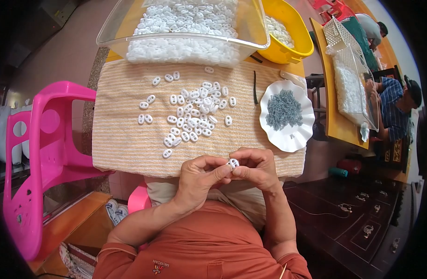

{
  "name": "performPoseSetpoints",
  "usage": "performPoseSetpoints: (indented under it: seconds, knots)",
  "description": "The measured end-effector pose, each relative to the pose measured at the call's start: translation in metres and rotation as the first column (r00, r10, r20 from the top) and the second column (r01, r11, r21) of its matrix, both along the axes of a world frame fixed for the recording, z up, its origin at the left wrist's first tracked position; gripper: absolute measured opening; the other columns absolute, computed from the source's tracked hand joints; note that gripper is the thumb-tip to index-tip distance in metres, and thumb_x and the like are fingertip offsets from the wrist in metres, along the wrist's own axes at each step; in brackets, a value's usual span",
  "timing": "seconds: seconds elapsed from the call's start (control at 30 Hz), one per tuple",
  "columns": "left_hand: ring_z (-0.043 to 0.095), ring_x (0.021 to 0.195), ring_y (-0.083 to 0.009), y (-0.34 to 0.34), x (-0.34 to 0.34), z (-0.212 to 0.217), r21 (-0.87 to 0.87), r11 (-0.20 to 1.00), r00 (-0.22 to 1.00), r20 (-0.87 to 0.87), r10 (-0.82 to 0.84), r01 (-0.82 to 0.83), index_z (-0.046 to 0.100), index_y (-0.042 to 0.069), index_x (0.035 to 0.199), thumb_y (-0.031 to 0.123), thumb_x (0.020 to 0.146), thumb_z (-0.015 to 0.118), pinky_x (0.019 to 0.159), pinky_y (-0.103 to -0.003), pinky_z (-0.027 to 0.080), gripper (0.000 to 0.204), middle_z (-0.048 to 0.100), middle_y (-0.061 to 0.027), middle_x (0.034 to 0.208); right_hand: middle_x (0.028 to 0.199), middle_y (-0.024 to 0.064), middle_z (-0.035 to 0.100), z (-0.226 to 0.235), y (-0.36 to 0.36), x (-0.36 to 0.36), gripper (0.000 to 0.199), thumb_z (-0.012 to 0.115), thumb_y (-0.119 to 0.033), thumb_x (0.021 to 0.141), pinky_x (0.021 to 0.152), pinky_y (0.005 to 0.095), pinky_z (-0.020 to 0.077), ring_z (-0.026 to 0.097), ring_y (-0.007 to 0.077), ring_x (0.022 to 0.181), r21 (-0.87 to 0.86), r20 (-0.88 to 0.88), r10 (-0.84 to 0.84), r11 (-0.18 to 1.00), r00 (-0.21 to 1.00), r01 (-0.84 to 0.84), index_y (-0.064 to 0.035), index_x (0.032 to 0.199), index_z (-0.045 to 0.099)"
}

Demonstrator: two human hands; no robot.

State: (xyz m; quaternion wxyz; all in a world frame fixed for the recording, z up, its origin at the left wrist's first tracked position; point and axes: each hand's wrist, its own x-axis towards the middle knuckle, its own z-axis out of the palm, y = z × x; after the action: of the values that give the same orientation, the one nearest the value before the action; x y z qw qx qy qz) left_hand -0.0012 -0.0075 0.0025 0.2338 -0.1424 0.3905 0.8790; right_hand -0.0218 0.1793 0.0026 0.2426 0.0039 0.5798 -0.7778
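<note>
Near the front edge of the cloth, my left hand (205, 173) and my right hand (256, 171) meet fingertip to fingertip. Pinched between them is a white oval plastic cord lock (233, 162) with two dark holes; both thumbs and forefingers press on it. Whether another small part is in my fingers is hidden. Beyond my hands, a loose pile of similar white cord locks (195, 109) is spread over the striped beige cloth (120, 139). To the right, a white scalloped plate (268, 131) bears a heap of small grey springs (284, 109).
A clear plastic tub (264, 43) full of white pieces and a yellow basin (306, 44) stand at the far edge. A thin black strip (255, 87) lies beside the plate. A pink chair (55, 139) is at left. Two people sit at another table (332, 97) on the right.
</note>
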Motion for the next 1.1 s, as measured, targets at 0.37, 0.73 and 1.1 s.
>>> performPoseSetpoints:
  seconds: [0.37,0.73,1.1]
  knots:
    - [0.065,0.074,-0.0122,-0.001,0.0003,0.0,0.025,0.999,0.999,0.025,-0.024,0.023,0.064,-0.002,0.101,0.005,0.086,0.067,0.066,-0.022,0.055,0.017,0.068,-0.0093,0.087,0.093,0.0133,0.065,-0.0024,-0.0004,0.0018,0.029,0.071,0.005,0.078,0.072,0.0279,0.0573,0.066,0.0187,0.084,-0.001,-0.047,-0.009,1.0,0.999,0.009,0.008,0.106,0.062]
    - [0.065,0.072,-0.0117,-0.0006,-0.0002,0.0015,0.046,0.999,0.998,0.051,-0.031,0.028,0.064,-0.001,0.1,0.005,0.085,0.069,0.064,-0.021,0.055,0.016,0.068,-0.0094,0.088,0.09,0.0125,0.065,-0.0033,-0.0033,0.0048,0.027,0.073,0.003,0.077,0.068,0.0257,0.0534,0.064,0.0162,0.08,-0.011,-0.102,-0.046,0.999,0.994,0.045,0.0064,0.103,0.063]
    - [0.065,0.073,-0.0119,-0.0003,0.001,-0.0023,0.081,0.996,0.999,0.038,-0.036,0.032,0.065,0.001,0.099,0.006,0.085,0.069,0.065,-0.022,0.054,0.015,0.069,-0.0091,0.089,0.088,0.0113,0.065,0.002,-0.0066,0.0049,0.028,0.075,0.002,0.075,0.068,0.025,0.0506,0.063,0.015,0.079,-0.062,-0.074,-0.072,0.996,0.995,0.068,0.0057,0.101,0.065]
